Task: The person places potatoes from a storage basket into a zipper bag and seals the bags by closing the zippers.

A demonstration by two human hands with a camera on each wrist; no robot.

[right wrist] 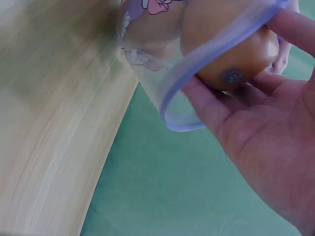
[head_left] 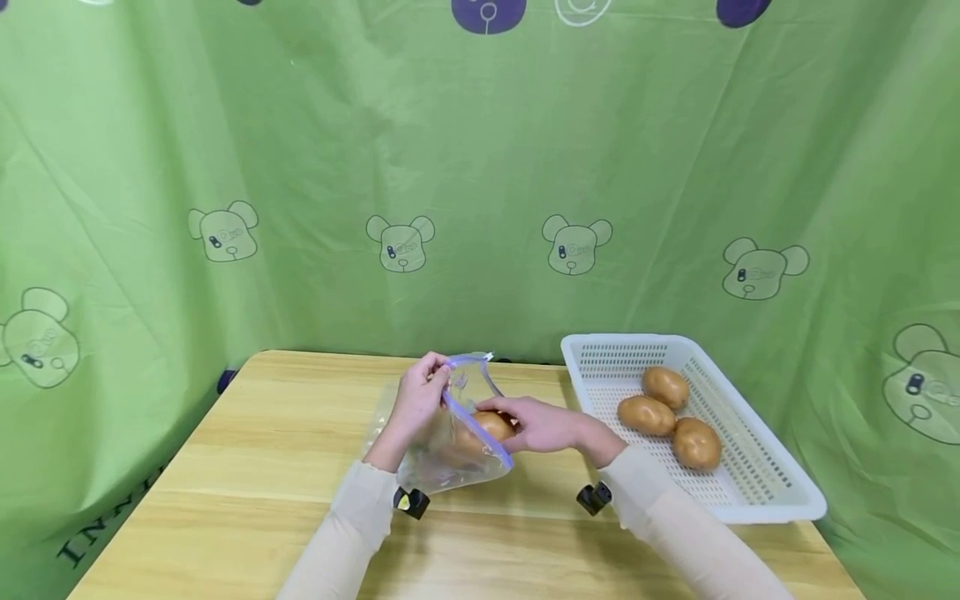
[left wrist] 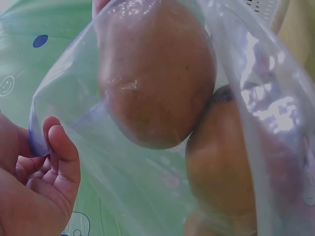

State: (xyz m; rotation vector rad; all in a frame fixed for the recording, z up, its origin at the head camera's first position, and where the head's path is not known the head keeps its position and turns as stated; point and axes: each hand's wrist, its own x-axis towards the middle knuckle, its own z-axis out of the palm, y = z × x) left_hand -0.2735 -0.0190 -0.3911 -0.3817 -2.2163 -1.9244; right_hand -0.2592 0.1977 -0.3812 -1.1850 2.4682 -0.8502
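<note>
The bag [head_left: 450, 433] mouth is pinched open by the left hand [head_left: 420, 396]; a potato [head_left: 491, 425] is gripped by the right hand [head_left: 543, 423] at that mouth, left of the basket [head_left: 757, 492].

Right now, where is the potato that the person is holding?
In the head view the potato sits at the mouth of the clear bag, near the table's middle, gripped by the right hand, left of the white basket.

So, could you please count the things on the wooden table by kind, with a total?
Brown potatoes in white plastic basket: 3
Brown potatoes in clear zip bag: 2
Baskets: 1
Bags: 1
Total: 7
</note>
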